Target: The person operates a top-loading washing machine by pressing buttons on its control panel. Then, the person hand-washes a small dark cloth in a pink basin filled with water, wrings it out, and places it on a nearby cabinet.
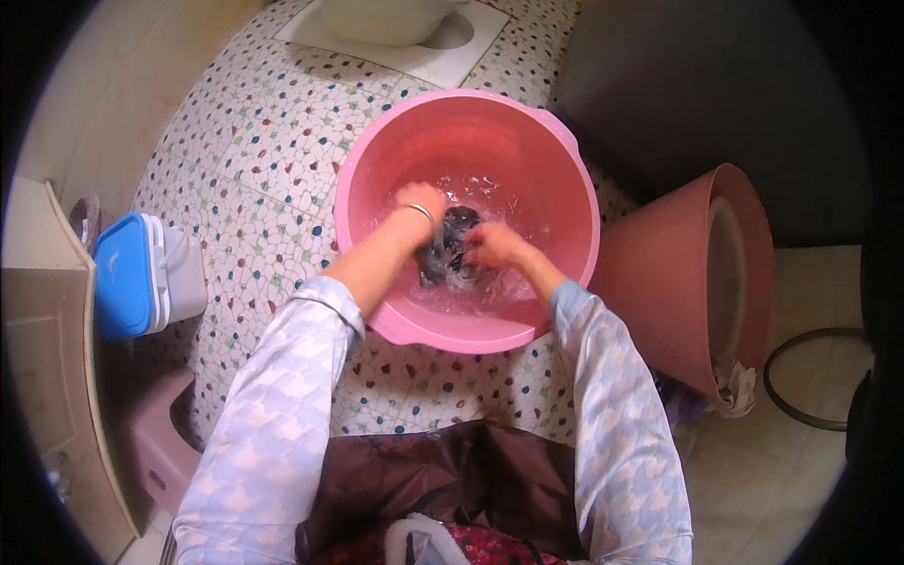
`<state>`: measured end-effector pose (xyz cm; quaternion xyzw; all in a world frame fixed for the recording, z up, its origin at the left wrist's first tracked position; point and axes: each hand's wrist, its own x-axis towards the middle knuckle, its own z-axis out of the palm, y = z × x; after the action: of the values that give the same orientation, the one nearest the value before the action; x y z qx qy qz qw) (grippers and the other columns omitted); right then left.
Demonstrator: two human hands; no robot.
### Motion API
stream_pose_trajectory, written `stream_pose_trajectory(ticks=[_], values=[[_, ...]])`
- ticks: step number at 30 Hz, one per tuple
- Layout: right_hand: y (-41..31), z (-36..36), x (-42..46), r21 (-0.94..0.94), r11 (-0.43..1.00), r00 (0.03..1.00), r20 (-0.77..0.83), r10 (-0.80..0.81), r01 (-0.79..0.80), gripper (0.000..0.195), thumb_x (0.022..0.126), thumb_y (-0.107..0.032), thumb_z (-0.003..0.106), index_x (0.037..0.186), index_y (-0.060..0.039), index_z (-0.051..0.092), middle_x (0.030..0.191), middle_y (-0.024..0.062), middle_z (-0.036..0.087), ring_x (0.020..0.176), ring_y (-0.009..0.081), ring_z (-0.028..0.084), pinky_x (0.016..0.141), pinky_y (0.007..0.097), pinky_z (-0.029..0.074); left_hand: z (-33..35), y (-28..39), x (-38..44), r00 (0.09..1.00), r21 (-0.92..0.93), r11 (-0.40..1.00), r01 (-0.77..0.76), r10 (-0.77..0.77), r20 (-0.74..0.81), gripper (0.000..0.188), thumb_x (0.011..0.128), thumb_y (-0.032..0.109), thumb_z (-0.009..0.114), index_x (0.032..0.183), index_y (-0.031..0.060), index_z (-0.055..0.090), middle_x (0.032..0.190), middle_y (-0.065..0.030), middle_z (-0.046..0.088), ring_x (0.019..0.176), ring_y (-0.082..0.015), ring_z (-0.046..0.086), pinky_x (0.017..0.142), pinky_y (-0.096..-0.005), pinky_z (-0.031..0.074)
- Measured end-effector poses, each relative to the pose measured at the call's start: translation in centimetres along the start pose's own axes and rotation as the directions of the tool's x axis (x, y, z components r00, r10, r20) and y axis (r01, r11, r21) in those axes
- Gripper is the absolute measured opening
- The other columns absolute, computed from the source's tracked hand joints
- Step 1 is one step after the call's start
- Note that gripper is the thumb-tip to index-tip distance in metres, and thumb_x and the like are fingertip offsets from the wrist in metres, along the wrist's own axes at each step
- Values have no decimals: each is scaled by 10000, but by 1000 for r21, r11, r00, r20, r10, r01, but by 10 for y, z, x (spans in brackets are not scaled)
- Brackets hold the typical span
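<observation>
A pink plastic basin (466,337) stands on the floor before me, with splashing water (487,187) inside. In the water lies a wet, dark cloth (445,258), bunched up and partly blurred by the splashes. My left hand (421,200), with a silver bangle on the wrist, is closed in a fist at the cloth's upper left edge. From the right, my right hand (496,245) grips the cloth's edge with bent fingers, blurred by motion. The fingertips of my left hand are hidden.
On the right a taller pink bucket (657,275) lies tilted near a dark hose (770,381). A white lidded pail (180,272) with a blue lid and a pink stool (159,438) stand left. A squat toilet (466,67) lies beyond the basin, under a pale tub (381,21).
</observation>
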<state>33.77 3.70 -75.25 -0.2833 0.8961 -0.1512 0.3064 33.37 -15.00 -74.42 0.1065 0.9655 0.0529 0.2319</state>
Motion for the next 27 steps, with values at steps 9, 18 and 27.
stream_pose_trajectory(ticks=[9,18,27], values=[[-1,-24,2,321,894,947,32,320,-313,400,731,-409,625,1039,-155,644,984,150,629,943,310,610,825,406,481,5,-1,4,969,-230,973,25,32,243,388,712,209,616,1097,159,609,1133,-182,582,1070,-360,536,904,-423,437],[-59,-7,24,893,363,818,-408,405,266,250,860,-232,566,1050,-69,553,887,76,589,840,153,552,737,308,452,-23,0,10,898,-835,-351,424,46,437,461,883,553,422,946,137,611,891,-79,655,753,-221,634,692,-392,528],[-34,-28,29,182,912,725,-558,403,-367,424,855,-418,492,1224,-207,495,1338,135,369,1141,388,444,882,548,402,41,-47,37,901,-864,415,284,-424,92,437,916,451,422,1089,76,566,960,-98,634,852,-244,617,677,-402,508]])
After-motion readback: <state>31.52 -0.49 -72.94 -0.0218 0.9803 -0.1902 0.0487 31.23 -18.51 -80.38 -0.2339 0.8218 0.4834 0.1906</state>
